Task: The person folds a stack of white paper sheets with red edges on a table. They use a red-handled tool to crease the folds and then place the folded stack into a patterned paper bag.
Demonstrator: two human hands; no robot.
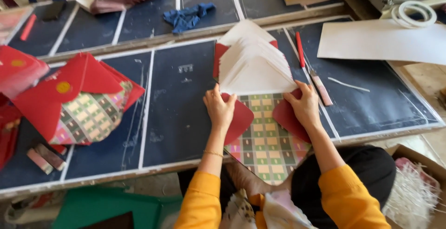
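Head-down view of a dark work table [186, 112] ruled with pale lines. All places here are given from the unfolded envelope [262, 136] lying at the table's near edge, straight ahead of the person.

Far left of the envelope sits a heap of finished red envelopes [79, 99], flaps up, checked lining showing. Just left of it, the left hand [219, 108] lies flat with fingers spread, pressing down the red left side flap [239, 119] — nothing is clutched, it simply pins the flap so the fold holds.

The envelope itself is open, its checked green, pink and yellow lining facing up. Its long axis runs away from the person, the near end overhanging the table edge towards the lap, the far end pointing at a fanned stack of white sheets [253, 66] that overlaps its top.

On the envelope's right, the right hand [304, 106] mirrors the left, palm down on the right side flap [288, 117]. Further right lie a red pen [300, 50], a thin pink strip [321, 88] and a large white sheet [381, 40]
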